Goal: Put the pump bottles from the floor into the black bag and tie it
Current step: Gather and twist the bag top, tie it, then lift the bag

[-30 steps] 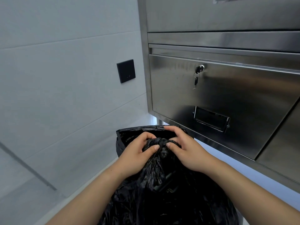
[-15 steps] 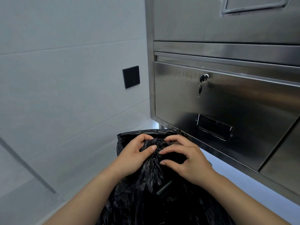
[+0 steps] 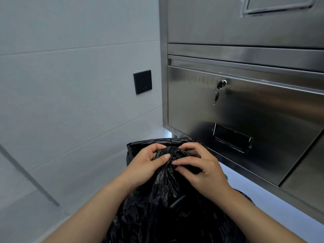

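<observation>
Plastic of the black bag [image 3: 150,220] fills the lower middle of the frame, crumpled and glossy, its top gathered into a bunched neck [image 3: 169,153] just below centre. Both hands meet on that neck. The left hand [image 3: 144,163] comes in from the lower left on a bare forearm, fingers curled over the top of the bunch and thumb pressed against its side. The right hand [image 3: 204,172] comes from the lower right, fingers bent and slightly fanned, fingertips pinching the twisted plastic opposite the left thumb. Whether a knot sits under the fingers I cannot tell. What the bag holds is hidden by the plastic. One short dark bar-like shape [image 3: 177,201] shows in the folds below the hands, too unclear to name. Behind the bag, right of centre, stands a stainless steel cabinet [image 3: 271,120] with a key [image 3: 221,84] in its lock and a second key [image 3: 216,97] dangling beneath. A black wall plate [image 3: 142,81] sits on the pale tiled wall [image 3: 70,76] at left.
</observation>
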Tool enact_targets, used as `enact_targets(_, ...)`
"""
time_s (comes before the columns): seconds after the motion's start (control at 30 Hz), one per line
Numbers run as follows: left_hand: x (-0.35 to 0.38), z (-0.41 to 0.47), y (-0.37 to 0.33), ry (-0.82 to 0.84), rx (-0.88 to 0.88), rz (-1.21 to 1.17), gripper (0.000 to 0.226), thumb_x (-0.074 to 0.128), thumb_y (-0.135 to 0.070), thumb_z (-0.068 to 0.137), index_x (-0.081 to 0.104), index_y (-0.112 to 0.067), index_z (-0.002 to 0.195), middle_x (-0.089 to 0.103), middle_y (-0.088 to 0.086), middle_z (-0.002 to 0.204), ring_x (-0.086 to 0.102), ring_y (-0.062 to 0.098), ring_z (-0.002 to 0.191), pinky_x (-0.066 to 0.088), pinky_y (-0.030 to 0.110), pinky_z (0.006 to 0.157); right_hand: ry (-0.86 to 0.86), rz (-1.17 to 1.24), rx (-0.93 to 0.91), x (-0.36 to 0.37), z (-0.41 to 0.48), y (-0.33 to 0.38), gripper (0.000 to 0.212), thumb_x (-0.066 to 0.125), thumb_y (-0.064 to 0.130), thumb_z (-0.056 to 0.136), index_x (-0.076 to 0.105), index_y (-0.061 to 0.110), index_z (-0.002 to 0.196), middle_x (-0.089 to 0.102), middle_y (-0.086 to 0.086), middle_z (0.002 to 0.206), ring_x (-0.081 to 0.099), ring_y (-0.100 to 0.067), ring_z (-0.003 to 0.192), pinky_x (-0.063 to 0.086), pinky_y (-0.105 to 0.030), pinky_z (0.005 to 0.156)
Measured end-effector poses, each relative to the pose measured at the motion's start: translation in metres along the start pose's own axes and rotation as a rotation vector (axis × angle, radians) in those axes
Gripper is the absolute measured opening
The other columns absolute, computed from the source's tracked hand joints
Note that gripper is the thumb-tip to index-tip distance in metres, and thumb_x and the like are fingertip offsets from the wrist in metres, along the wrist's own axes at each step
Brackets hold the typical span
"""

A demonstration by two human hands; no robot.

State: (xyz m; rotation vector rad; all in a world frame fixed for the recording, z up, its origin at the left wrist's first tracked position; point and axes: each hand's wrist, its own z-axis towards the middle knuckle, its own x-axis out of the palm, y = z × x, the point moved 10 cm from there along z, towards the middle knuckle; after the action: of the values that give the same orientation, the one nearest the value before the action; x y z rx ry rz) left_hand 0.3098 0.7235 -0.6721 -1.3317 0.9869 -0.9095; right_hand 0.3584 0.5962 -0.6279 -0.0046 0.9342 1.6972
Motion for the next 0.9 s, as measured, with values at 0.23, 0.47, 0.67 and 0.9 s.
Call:
enact_targets(0.23,-0.010,0.002,-0.006,-0.067,0.078,0.211,0.013,0.066,-0.019,0.086,0.062,-0.021,0.098,0.074,-0.003,0.085,0.068,0.009,0.078,0.053,0.027,0.079,-0.044,0.072,0.078,-0.006,0.002,-0.007,0.015,0.076,0.011,0.074,0.076,0.024,0.081,0.060,0.004,0.106,0.062,-0.009,0.091,0.045,-0.018,0.084)
enact_targets(0.47,-0.014,0.001,-0.015,-0.129,0.101,0.240,0.027,0.074,-0.037,0.076,0.070,-0.025,0.100,0.075,-0.004,0.098,0.068,0.013,0.098,0.051,0.037,0.093,-0.086,0.111,0.216,-0.009,0.002,-0.021,0.017,0.074,0.010,0.077,0.072,0.026,0.079,0.060,0.008,0.101,0.057,-0.004,0.100,0.037,-0.008,0.087)
enact_targets(0.67,-0.016,0.000,-0.022,-0.155,0.076,0.102,0.018,0.061,-0.008,0.088,0.071,-0.019,0.098,0.077,-0.001,0.089,0.070,0.008,0.082,0.052,0.014,0.074,-0.149,0.161,0.255,-0.020,0.005,-0.026,0.017,0.071,0.007,0.079,0.070,0.024,0.080,0.060,0.005,0.101,0.058,-0.009,0.099,0.042,-0.017,0.088)
enact_targets(0.9,-0.026,-0.005,-0.030,-0.218,0.083,0.183,0.023,0.079,-0.004,0.069,0.075,-0.024,0.080,0.076,-0.001,0.078,0.068,0.004,0.069,0.054,0.014,0.072,-0.147,0.356,0.395,-0.016,0.001,-0.042,0.024,0.064,-0.001,0.083,0.065,0.022,0.076,0.061,0.003,0.094,0.062,-0.010,0.091,0.046,-0.018,0.083)
